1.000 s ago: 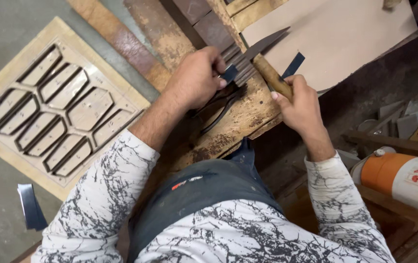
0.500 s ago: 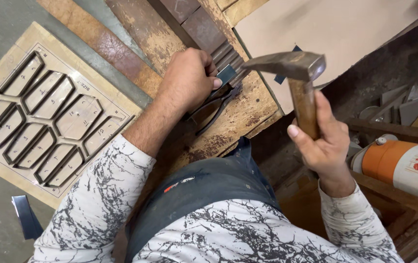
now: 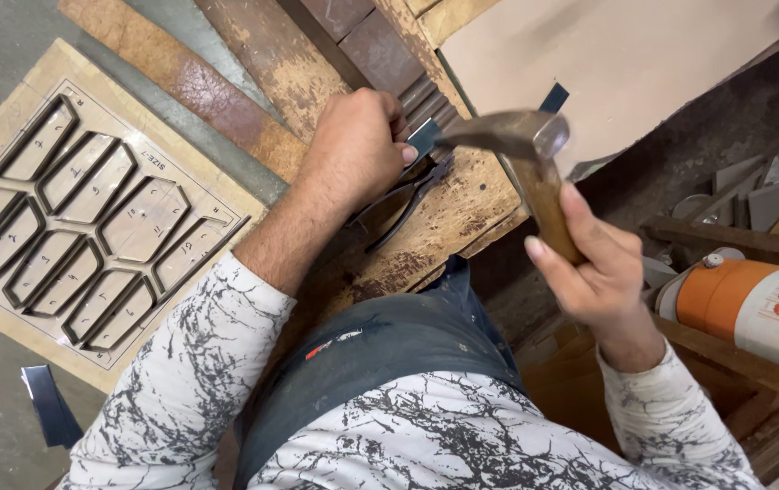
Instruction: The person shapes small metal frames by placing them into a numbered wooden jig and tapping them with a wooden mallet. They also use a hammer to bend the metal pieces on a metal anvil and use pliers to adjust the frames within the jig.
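My right hand (image 3: 593, 268) grips the wooden handle of a hammer (image 3: 521, 150), whose steel head hangs just above the workbench. My left hand (image 3: 358, 150) is closed on a narrow dark metal strip (image 3: 424, 138) and presses it against the worn wooden block (image 3: 453, 218). The far end of the strip (image 3: 553, 96) sticks out past the hammer head. A pair of dark pliers (image 3: 399, 209) lies on the block right under my left hand.
A plywood die board with several bent steel-rule outlines (image 3: 81, 218) lies at the left. Rusty planks (image 3: 253, 54) run along the top, a pale sheet (image 3: 643, 54) sits at upper right. An orange and white jug (image 3: 752, 304) stands at right, a loose strip (image 3: 49, 404) at lower left.
The hammer swung up from the block a second ago and now comes back down toward the strip. My left hand has stayed on the strip.
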